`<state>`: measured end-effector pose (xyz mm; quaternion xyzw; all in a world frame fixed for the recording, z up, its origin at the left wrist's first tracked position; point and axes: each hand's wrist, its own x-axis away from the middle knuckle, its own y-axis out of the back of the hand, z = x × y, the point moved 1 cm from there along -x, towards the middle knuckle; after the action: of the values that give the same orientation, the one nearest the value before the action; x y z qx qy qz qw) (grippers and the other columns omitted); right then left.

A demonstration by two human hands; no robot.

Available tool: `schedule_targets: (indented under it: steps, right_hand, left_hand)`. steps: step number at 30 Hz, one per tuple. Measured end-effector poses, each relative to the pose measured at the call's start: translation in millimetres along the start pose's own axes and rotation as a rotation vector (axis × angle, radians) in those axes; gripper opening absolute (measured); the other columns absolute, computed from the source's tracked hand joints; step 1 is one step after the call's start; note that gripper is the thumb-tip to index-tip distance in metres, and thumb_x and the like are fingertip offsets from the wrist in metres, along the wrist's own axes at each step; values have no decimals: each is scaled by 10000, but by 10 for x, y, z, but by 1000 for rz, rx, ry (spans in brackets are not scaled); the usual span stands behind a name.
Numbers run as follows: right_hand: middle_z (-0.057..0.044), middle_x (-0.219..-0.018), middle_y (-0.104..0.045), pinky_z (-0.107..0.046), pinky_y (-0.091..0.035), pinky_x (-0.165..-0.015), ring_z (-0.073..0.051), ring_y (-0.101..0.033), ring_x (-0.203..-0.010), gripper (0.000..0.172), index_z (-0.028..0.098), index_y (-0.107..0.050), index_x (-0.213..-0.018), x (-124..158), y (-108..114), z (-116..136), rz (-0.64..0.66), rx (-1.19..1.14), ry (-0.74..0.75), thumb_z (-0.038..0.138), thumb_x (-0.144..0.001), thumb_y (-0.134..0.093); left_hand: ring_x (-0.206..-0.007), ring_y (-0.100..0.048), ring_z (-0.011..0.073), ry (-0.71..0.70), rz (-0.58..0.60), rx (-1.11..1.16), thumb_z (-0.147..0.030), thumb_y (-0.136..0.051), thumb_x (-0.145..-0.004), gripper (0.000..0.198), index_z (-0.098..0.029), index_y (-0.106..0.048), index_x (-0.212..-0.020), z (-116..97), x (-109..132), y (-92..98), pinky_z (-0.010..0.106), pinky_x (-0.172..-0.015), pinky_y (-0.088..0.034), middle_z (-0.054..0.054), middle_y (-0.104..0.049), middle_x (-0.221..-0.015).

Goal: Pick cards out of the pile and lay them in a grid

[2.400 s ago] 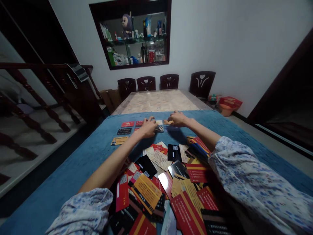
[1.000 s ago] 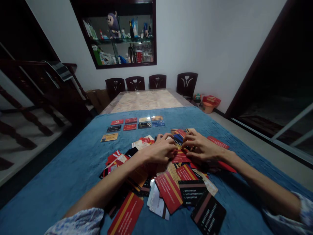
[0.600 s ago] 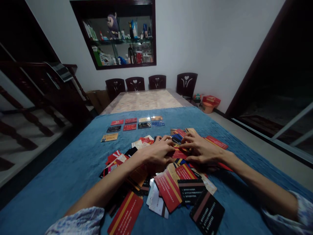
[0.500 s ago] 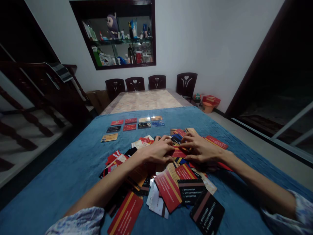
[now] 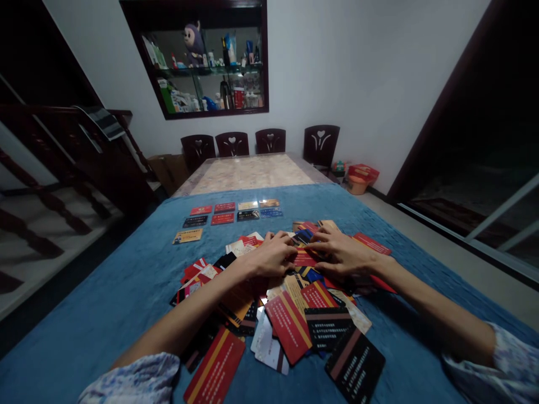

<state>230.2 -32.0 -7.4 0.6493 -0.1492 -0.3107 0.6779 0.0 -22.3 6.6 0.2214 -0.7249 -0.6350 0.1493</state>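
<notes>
A loose heap of plastic cards (image 5: 290,331), red, black, yellow and white, lies on a blue cloth (image 5: 126,292). Both hands rest on the far part of the heap. My left hand (image 5: 272,257) has its fingers curled onto a red card (image 5: 304,258). My right hand (image 5: 343,255) pinches the same red card from the other side with fingers bent. Beyond the heap, two short rows of cards (image 5: 233,212) lie sorted side by side, with a single yellow card (image 5: 187,236) below them at the left.
Past the blue cloth the marble tabletop (image 5: 250,174) is bare, with several dark chairs (image 5: 261,141) behind it. A wall niche with bottles and a plush toy (image 5: 206,62) is above. A wooden stair rail (image 5: 63,146) stands left; a red basin (image 5: 362,175) sits on the floor right.
Both hands came back from the far sorted rows to the heap and closed on a red card; over the last second they shifted only slightly.
</notes>
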Motion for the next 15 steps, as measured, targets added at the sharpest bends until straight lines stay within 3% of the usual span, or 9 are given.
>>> schedule_targets:
  steps: [10,15]
  right_hand:
    - [-154,-1109,-630,-491,-430,-912,-276,-497,-1019,429,208,-663,-1246,-24,-123,-88,-63,42,-65,456,-928,-517]
    - [-144,-1084,-650,-457,-428,-878,-269,-494,-989,373,220,-696,-1174,-100,-118,-161,-49,44,-56,446,-925,-535]
  left_hand:
    - [-1070,-502,258,99,-6,-38,-244,-571,-899,123,-152,-651,-890,75,-25,-35,427,-895,-372,105,-621,-1099]
    - [-1084,-509,252,81,-16,-55,-238,-529,-929,148,-155,-642,-883,112,-25,-42,418,-903,-353,104,-648,-1090]
